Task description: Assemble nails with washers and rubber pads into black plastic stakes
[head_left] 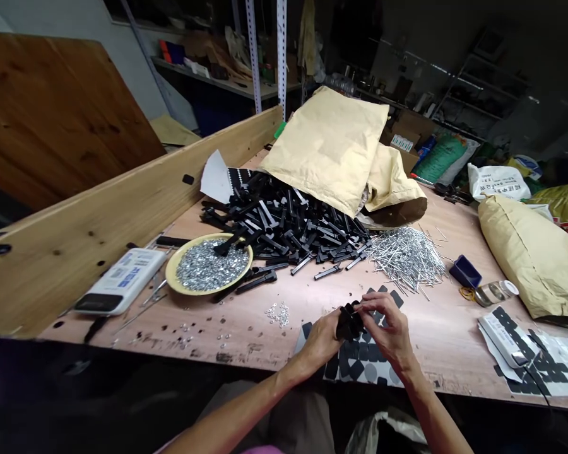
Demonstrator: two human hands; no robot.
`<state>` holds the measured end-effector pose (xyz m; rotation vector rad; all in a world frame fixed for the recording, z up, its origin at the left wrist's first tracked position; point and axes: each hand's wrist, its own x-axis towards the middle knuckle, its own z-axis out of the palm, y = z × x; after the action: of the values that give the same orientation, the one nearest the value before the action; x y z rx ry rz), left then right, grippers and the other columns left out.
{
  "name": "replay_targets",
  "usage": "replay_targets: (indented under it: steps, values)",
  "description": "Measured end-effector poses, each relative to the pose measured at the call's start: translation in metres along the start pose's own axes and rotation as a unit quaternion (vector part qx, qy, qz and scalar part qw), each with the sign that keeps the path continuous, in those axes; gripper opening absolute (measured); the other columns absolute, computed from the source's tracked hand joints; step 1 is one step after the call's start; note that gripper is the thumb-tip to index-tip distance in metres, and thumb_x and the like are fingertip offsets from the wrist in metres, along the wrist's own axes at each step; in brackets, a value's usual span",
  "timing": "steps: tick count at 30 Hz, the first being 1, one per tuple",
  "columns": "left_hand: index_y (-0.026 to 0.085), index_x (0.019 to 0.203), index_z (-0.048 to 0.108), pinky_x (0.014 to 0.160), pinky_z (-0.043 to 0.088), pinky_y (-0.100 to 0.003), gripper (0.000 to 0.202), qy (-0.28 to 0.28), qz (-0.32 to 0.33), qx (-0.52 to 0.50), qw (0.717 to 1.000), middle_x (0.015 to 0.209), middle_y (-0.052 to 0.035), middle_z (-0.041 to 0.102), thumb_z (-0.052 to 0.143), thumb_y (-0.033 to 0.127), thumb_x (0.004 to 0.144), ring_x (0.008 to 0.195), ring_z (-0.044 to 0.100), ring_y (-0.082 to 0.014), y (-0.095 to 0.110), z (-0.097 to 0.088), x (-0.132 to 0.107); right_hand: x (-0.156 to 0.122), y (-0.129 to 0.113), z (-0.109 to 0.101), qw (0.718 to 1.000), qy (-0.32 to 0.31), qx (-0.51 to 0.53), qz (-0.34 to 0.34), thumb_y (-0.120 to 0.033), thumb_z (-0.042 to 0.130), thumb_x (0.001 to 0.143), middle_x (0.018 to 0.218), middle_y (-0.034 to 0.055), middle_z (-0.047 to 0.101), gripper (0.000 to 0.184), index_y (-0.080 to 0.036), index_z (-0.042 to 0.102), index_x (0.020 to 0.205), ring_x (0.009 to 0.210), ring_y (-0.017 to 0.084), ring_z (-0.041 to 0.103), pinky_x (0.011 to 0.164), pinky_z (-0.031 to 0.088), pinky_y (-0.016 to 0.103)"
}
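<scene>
Both hands grip a black plastic bundle, right of the yellow dish and nearer the table's front edge.

The bundle of black plastic pieces [349, 321] is dark, matte and jagged in outline (its single parts are hard to tell apart), and it is held just over a sheet of black pads [360, 366]. The left hand [319, 340] curls tight round its lower side; the right hand [389, 329] pinches its top with thumb and fingertips. The yellow dish [171, 270] holds a heap of small silver washers [206, 268], with one black piece across its far rim. Behind the dish, a kraft paper bag [329, 145] lies on its side, and a pile of long black pieces [288, 227] spills from its mouth. Further right of the dish lie thin metal pins [407, 255] and a small blue tray [464, 271], whose contents cannot be made out.
</scene>
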<state>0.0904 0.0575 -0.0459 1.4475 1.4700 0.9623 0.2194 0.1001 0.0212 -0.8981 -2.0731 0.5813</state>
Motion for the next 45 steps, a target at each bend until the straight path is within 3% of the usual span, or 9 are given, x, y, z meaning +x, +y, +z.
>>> replay_targets:
  steps: [5, 10, 15, 20, 25, 27, 30, 36, 45]
  values:
    - [0.019, 0.089, 0.057, 0.072, 0.045, -0.029, 0.034, 0.023, 0.038, 0.013, 0.999, 0.089, -0.0045, 0.066, 0.045, 0.001, 0.064, 0.084, 0.061, -0.0213, -0.001, 0.000, 0.006, 0.000, 0.019, 0.000, 1.000, -0.014, -0.013, 0.009, -0.027, 0.056, 0.084, 0.099, 0.0057, 0.066, 0.007, -0.024, 0.062, 0.087, 0.100, 0.021, 0.059, 0.083, 0.049, 0.037]
    - [0.018, 0.076, 0.058, 0.067, 0.046, -0.026, 0.029, 0.038, 0.029, -0.014, 0.999, 0.081, -0.0028, 0.064, 0.044, -0.002, 0.061, 0.077, 0.062, -0.0193, -0.005, -0.010, 0.011, 0.013, 0.101, -0.031, 0.965, 0.083, -0.229, 0.102, -0.031, 0.048, 0.089, 0.100, 0.0090, 0.061, 0.020, -0.020, 0.065, 0.087, 0.091, 0.022, 0.056, 0.072, 0.047, 0.035]
    - [0.018, 0.075, 0.061, 0.068, 0.046, -0.026, 0.021, 0.026, 0.015, -0.059, 0.998, 0.079, -0.0034, 0.066, 0.050, 0.003, 0.064, 0.078, 0.063, -0.0206, -0.003, -0.015, 0.015, 0.017, 0.165, -0.040, 0.843, -0.162, -0.504, 0.096, -0.011, 0.047, 0.086, 0.092, 0.0101, 0.062, 0.023, -0.019, 0.068, 0.082, 0.081, 0.021, 0.050, 0.066, 0.034, 0.030]
    - [0.017, 0.079, 0.064, 0.069, 0.047, -0.027, 0.013, 0.001, -0.061, -0.192, 0.979, 0.077, -0.0038, 0.068, 0.066, 0.018, 0.066, 0.079, 0.062, -0.0206, -0.003, -0.018, 0.020, 0.025, 0.174, -0.035, 0.829, -0.192, -0.521, 0.073, -0.006, 0.044, 0.085, 0.086, 0.0130, 0.063, 0.025, -0.015, 0.067, 0.080, 0.082, 0.023, 0.050, 0.068, 0.032, 0.032]
    - [0.013, 0.071, 0.061, 0.059, 0.045, -0.025, 0.019, -0.077, -0.205, -0.369, 0.903, 0.058, -0.0001, 0.059, 0.070, 0.028, 0.065, 0.057, 0.057, -0.0131, -0.007, -0.025, 0.026, 0.036, 0.153, -0.041, 0.890, -0.086, -0.443, 0.064, -0.024, 0.036, 0.094, 0.091, 0.0134, 0.064, 0.029, -0.015, 0.063, 0.096, 0.082, 0.024, 0.054, 0.070, 0.037, 0.033]
    - [0.013, 0.071, 0.060, 0.054, 0.042, -0.024, 0.018, -0.076, -0.226, -0.360, 0.902, 0.055, 0.0014, 0.057, 0.069, 0.026, 0.063, 0.053, 0.054, -0.0115, -0.007, -0.025, 0.026, 0.039, 0.130, -0.041, 0.941, -0.059, -0.330, 0.051, -0.032, 0.034, 0.095, 0.089, 0.0107, 0.065, 0.031, -0.017, 0.061, 0.101, 0.077, 0.022, 0.056, 0.067, 0.041, 0.032]
    - [0.014, 0.076, 0.060, 0.053, 0.039, -0.023, 0.017, -0.065, -0.217, -0.307, 0.924, 0.055, 0.0027, 0.056, 0.068, 0.022, 0.063, 0.054, 0.052, -0.0119, -0.003, -0.023, 0.026, 0.044, 0.082, -0.039, 0.977, -0.124, -0.173, 0.009, -0.039, 0.035, 0.095, 0.092, 0.0076, 0.064, 0.032, -0.021, 0.061, 0.103, 0.076, 0.018, 0.059, 0.065, 0.045, 0.029]
    - [0.014, 0.090, 0.062, 0.058, 0.041, -0.023, 0.028, -0.040, -0.145, -0.173, 0.973, 0.069, -0.0001, 0.062, 0.058, 0.008, 0.063, 0.063, 0.057, -0.0147, 0.005, -0.018, 0.028, 0.054, 0.008, -0.034, 0.952, -0.271, -0.139, -0.034, -0.032, 0.045, 0.092, 0.075, 0.0043, 0.058, 0.025, -0.018, 0.067, 0.088, 0.066, 0.014, 0.057, 0.057, 0.042, 0.023]
    - [0.016, 0.090, 0.064, 0.065, 0.043, -0.024, 0.028, -0.054, -0.076, -0.130, 0.987, 0.080, -0.0007, 0.066, 0.061, 0.009, 0.063, 0.079, 0.059, -0.0182, 0.015, -0.014, 0.022, 0.056, -0.022, -0.023, 0.905, -0.340, -0.255, -0.022, -0.011, 0.052, 0.076, 0.078, 0.0039, 0.062, 0.020, -0.017, 0.061, 0.093, 0.072, 0.017, 0.056, 0.061, 0.042, 0.027]
